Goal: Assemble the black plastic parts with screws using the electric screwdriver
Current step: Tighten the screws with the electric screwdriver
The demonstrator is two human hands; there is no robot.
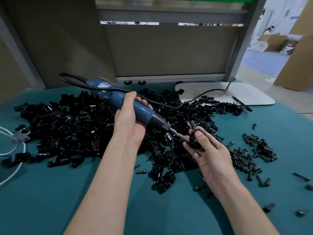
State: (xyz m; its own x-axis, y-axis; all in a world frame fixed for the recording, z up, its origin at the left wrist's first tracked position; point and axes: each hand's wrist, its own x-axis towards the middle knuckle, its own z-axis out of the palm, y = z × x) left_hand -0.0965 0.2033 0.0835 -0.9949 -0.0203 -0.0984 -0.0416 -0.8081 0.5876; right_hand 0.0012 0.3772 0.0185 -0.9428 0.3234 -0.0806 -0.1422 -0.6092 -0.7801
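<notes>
Wrapped round the one blue electric screwdriver (144,111), the left hand (130,123) sets its bit against a single black plastic part (194,143) pinched in the right hand (212,156), above the teal table (50,192). The task looks barely begun (finished assemblies can't be told apart). Remaining: a heap of parts (76,126), too many to count, and dozens of loose screws (245,158).

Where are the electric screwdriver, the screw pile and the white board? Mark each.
electric screwdriver (144,112), head view, on its blue body.
screw pile (244,159), head view, on the pile's middle.
white board (254,97), head view, on its bare surface.
</notes>
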